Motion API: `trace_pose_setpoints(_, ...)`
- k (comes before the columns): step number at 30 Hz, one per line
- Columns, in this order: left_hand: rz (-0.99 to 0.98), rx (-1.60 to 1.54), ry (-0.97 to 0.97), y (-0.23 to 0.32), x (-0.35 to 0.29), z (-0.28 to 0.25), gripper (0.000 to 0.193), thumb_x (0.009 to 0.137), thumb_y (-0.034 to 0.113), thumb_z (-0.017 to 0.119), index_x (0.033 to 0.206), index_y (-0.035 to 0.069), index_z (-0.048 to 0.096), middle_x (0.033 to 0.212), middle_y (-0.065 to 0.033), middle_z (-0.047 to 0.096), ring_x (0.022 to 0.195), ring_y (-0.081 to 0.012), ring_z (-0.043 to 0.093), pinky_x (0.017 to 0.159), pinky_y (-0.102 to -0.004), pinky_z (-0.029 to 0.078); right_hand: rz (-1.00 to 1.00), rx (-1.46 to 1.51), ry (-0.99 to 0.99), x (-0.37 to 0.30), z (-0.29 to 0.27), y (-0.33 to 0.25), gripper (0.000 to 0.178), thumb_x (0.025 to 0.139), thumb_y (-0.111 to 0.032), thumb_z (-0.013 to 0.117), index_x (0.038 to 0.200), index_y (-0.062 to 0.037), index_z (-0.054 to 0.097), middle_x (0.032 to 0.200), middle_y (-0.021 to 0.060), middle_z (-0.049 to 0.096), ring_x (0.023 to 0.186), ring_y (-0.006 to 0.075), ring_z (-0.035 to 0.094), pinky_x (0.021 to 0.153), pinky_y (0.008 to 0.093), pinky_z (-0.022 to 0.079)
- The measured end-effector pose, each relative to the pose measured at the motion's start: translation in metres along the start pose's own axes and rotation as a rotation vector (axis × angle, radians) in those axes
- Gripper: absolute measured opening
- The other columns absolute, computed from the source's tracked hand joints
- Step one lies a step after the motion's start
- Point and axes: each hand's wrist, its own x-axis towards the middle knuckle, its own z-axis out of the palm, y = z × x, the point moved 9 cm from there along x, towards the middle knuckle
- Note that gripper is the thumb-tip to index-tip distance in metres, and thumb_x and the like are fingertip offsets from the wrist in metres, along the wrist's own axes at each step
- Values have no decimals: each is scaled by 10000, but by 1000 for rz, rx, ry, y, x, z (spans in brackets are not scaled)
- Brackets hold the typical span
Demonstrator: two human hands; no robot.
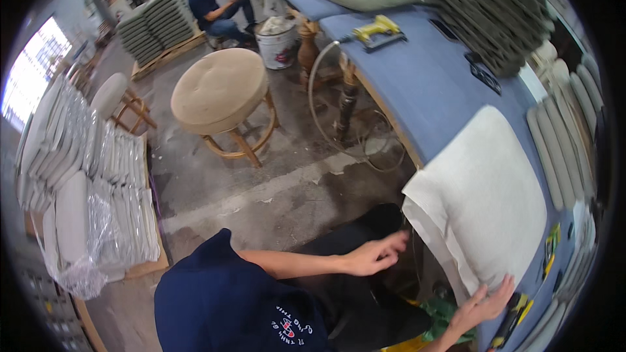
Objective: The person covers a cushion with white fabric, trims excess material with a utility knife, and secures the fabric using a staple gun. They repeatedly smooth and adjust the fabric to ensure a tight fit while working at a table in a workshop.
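A white fabric-covered cushion (486, 202) lies on the blue-topped workbench, its loose cloth edge hanging over the side nearest me. My right hand (482, 304) rests on the cushion's near edge with its fingers stretched out over the cloth. Off the bench edge, beside the cushion's left corner, my left hand (378, 256) hovers empty, fingers apart and slightly bent. A black-and-yellow tool (510, 321) lies just right of my right hand. Farther up the bench sits a yellow staple gun (378, 31) joined to an air hose (313, 85).
Green cushions (499, 16) are piled at the bench's far right; grey ones (554, 150) line its right side. Glasses (482, 73) lie on the blue benchtop (417, 91). A round stool (222, 91) and wrapped cushion stacks (85, 182) stand left. Another person (218, 6) sits beyond.
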Motion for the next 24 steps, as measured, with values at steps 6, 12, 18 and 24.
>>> trace_pose_setpoints(6, 527, 587, 306, 145, 65, -51, 1096, 916, 113, 765, 1722, 82, 24, 1679, -289, 344, 1400, -388, 566, 1128, -446, 475, -31, -474, -83, 52, 88, 51, 550, 1151, -499, 329, 1630, -274, 478, 1729, -16, 384, 1612, 297, 303, 1243, 685, 164)
trace_pose_setpoints(12, 203, 213, 115, 142, 96, 5, 1184, 858, 199, 838, 1715, 57, 34, 1587, -320, 468, 1412, -456, 541, 1198, -441, 437, 28, -97, -116, 67, 78, 125, 480, 1145, -335, 447, 1503, -58, 606, 1525, 165, 613, 1446, 367, 523, 1226, 478, 353)
trace_pose_setpoints(18, 320, 168, 201, 157, 67, -57, 876, 827, -28, 615, 1661, 64, 363, 1210, -249, 733, 1089, -388, 740, 953, -447, 577, -69, 308, -243, 66, 90, -76, 626, 1030, -309, 584, 1618, -124, 478, 1699, 136, 413, 1620, 347, 274, 1286, 634, 89)
trace_pose_setpoints(24, 315, 368, 365, 162, 80, -85, 261, 921, 2, 650, 1180, 26, 633, 910, -146, 709, 846, -286, 722, 783, -355, 557, -297, 412, -200, 77, 74, -186, 923, 757, -311, 799, 1596, -139, 458, 1703, 214, 351, 1594, 460, 275, 1246, 693, 107)
